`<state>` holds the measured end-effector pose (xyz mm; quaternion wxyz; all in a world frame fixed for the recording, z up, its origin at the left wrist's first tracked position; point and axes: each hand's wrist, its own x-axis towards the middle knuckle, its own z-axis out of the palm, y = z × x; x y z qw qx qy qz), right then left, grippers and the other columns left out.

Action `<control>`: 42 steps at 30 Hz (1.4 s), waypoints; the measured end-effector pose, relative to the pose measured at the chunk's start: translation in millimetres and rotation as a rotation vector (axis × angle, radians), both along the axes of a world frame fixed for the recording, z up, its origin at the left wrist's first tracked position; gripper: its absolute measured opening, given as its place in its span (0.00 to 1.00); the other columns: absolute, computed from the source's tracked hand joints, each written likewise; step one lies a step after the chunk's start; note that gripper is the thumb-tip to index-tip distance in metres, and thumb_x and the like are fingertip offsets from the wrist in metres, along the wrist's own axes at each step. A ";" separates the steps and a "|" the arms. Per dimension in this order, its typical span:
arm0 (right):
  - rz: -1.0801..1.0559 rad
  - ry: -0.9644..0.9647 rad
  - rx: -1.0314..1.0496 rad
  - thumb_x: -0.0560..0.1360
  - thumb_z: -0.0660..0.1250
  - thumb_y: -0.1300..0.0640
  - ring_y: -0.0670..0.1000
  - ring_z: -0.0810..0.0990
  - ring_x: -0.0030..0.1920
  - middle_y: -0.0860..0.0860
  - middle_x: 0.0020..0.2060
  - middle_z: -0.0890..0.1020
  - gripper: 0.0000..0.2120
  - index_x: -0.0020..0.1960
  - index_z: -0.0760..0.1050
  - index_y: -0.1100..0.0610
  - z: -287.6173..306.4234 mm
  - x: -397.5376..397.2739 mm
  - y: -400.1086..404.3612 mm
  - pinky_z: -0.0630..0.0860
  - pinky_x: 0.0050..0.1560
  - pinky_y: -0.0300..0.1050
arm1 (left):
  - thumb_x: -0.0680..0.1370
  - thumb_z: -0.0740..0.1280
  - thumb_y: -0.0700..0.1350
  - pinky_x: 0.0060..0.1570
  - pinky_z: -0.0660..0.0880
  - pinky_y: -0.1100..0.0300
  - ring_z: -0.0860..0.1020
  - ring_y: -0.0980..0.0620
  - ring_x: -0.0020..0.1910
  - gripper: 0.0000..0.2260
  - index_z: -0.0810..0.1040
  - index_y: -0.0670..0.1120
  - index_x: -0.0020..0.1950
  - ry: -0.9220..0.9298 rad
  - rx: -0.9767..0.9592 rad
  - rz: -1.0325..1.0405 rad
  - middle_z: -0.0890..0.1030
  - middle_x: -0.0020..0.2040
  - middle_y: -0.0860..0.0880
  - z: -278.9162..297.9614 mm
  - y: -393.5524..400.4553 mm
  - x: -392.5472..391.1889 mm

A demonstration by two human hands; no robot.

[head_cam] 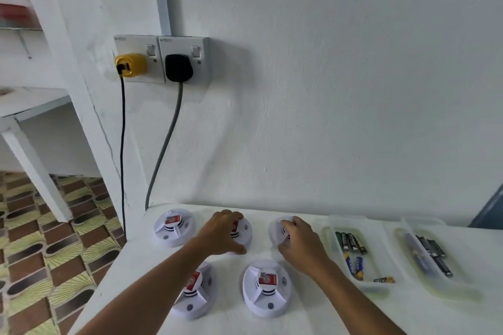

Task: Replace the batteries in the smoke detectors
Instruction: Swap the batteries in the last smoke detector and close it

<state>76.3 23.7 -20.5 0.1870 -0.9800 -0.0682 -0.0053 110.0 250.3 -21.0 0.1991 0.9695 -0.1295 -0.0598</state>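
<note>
Five white round smoke detectors sit on a white tabletop (272,326) against a white wall. In the back row, the left detector (173,227) is in full view, with a red label on its raised centre. The middle back detector (243,228) is mostly hidden under the left hand (221,234), whose fingers curl over its top and thumb reaches round its near edge, so the grip is closed on it. The right back detector (279,230) is largely covered by the right hand (300,246); its fingers curl over the centre and the thumb rests at the near rim, gripping it. In the front row, one detector (194,294) is partly hidden behind the left forearm, and another (266,287) is in full view between the two arms.

To the right lies a clear shallow tray (330,232) holding several small batteries (351,242), dark green and blue; their labels are too blurred to read. One battery (384,279) lies at the tray's near right edge. Further right, a second clear tray (402,234) holds dark batteries (434,249), hard to count.

On the wall above, a double socket (163,58) carries a yellow plug (130,65) and a black plug (178,68), their cables dropping behind the tabletop. Patterned floor tiles (40,253) show at left.
</note>
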 end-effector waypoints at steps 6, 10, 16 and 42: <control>-0.021 -0.076 0.289 0.77 0.63 0.57 0.53 0.70 0.67 0.52 0.65 0.72 0.19 0.68 0.71 0.57 13.6 -8.6 -13.4 0.70 0.61 0.42 | 0.67 0.73 0.64 0.74 0.55 0.51 0.54 0.44 0.77 0.42 0.61 0.51 0.76 -0.093 0.074 -0.093 0.58 0.78 0.43 10.8 -46.0 6.2; -0.030 -0.208 0.430 0.77 0.65 0.58 0.49 0.74 0.64 0.50 0.63 0.75 0.19 0.67 0.72 0.58 37.2 -23.2 -35.2 0.65 0.59 0.31 | 0.69 0.73 0.62 0.70 0.63 0.47 0.62 0.43 0.73 0.38 0.65 0.51 0.74 -0.032 0.006 -0.204 0.68 0.72 0.45 8.2 -118.9 10.2; -0.069 -0.168 0.584 0.77 0.64 0.61 0.45 0.75 0.61 0.46 0.61 0.77 0.17 0.65 0.74 0.54 47.1 -43.3 -67.3 0.72 0.61 0.37 | 0.70 0.72 0.60 0.64 0.64 0.47 0.64 0.44 0.69 0.34 0.65 0.55 0.73 -0.018 0.035 -0.061 0.69 0.69 0.49 -5.1 -156.3 13.0; 0.152 0.088 0.839 0.58 0.82 0.60 0.45 0.78 0.41 0.47 0.43 0.81 0.25 0.49 0.73 0.56 80.3 -43.8 -42.5 0.76 0.43 0.38 | 0.68 0.65 0.48 0.45 0.79 0.50 0.80 0.43 0.49 0.16 0.76 0.45 0.54 0.495 -1.561 0.035 0.79 0.51 0.39 84.0 -111.1 -83.2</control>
